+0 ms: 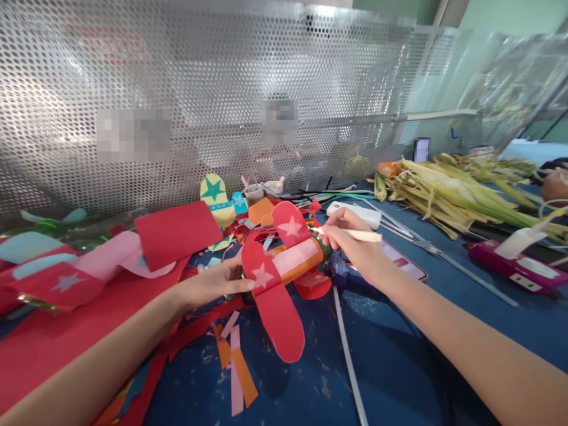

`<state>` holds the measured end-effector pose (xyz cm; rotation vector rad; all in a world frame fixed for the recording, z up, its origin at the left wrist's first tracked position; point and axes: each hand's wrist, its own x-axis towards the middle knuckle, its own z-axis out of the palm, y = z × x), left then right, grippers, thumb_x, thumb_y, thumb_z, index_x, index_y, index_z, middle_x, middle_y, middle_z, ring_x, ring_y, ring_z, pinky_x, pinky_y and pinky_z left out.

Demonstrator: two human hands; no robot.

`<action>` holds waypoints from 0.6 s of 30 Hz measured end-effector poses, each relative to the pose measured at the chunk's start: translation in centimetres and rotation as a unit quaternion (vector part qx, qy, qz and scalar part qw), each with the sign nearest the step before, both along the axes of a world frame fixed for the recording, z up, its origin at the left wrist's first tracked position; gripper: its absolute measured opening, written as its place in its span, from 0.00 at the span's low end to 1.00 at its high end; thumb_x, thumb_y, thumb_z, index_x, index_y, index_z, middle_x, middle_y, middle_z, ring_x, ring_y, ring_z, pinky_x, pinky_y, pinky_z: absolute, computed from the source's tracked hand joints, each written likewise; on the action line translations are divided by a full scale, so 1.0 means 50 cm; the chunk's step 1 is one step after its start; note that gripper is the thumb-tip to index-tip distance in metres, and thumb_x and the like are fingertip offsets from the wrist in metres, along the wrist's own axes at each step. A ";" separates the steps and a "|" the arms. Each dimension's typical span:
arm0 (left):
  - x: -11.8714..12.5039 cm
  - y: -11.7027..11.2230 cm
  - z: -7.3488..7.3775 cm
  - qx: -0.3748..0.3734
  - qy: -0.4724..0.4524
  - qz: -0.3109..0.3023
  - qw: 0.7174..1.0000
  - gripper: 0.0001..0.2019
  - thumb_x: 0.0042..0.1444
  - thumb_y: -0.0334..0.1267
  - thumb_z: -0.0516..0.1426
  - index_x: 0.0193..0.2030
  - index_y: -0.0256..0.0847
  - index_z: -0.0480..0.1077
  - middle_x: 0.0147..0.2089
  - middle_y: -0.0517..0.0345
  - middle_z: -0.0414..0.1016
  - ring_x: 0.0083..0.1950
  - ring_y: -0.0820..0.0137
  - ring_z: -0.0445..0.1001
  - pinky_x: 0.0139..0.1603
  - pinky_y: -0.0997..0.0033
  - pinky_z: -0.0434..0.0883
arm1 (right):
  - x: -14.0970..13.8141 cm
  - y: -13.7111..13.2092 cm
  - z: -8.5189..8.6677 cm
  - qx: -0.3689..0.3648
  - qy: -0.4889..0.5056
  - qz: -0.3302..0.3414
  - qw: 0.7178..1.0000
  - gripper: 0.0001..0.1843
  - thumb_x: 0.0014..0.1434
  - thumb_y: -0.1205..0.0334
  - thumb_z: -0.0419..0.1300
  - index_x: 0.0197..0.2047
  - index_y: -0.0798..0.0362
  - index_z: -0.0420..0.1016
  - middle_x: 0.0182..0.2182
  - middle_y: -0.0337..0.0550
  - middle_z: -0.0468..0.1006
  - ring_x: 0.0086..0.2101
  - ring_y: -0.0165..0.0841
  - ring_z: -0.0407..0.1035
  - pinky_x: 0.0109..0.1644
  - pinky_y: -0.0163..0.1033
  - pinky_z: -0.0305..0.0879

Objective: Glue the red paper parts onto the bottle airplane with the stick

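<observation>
A craft airplane of red paper (280,324) lies tilted in front of me, with pale stars on its rounded wings and a pink and orange body. My left hand (226,279) grips its left edge, the thumb on the red paper and the other fingers partly hidden behind. In my right hand (348,234) is a slim cream pen-like stick (367,235), pinched between thumb and fingers. Its tip points left, close to the upper wing; whether it touches the paper I cannot tell. A yellow paper piece with a green star (213,189) stands behind.
Red paper sheets (177,234) and paper scraps (237,373) cover the left and middle of the blue table. A perforated metal panel (222,77) stands behind. Dried husks (452,183), a purple power strip (519,263), a white case (355,214) and a phone (406,260) lie rightward.
</observation>
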<state>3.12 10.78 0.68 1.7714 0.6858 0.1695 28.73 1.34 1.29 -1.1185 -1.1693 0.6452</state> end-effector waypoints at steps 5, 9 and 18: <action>-0.001 0.000 0.002 -0.011 0.007 0.007 1.000 0.35 0.44 0.59 0.64 0.56 0.44 0.65 0.61 0.49 0.69 0.63 0.53 0.66 0.62 0.51 0.62 | -0.002 -0.003 -0.006 -0.013 -0.076 0.005 0.997 0.12 0.54 0.59 0.57 0.23 0.48 0.58 0.17 0.31 0.65 0.22 0.29 0.63 0.27 0.36 0.56; -0.003 0.003 0.000 -0.025 0.009 0.017 0.999 0.35 0.42 0.60 0.65 0.53 0.43 0.68 0.57 0.48 0.72 0.60 0.51 0.68 0.59 0.51 0.65 | 0.005 0.000 -0.013 -0.029 -0.112 -0.010 0.993 0.11 0.55 0.61 0.57 0.25 0.48 0.58 0.19 0.31 0.66 0.22 0.29 0.61 0.26 0.37 0.54; -0.005 0.002 0.002 -0.021 -0.003 0.019 1.000 0.35 0.45 0.57 0.65 0.58 0.44 0.67 0.58 0.49 0.72 0.58 0.53 0.70 0.57 0.54 0.68 | 0.009 0.006 -0.017 -0.033 -0.162 -0.034 0.986 0.10 0.51 0.65 0.56 0.25 0.48 0.56 0.19 0.31 0.63 0.23 0.29 0.60 0.28 0.37 0.52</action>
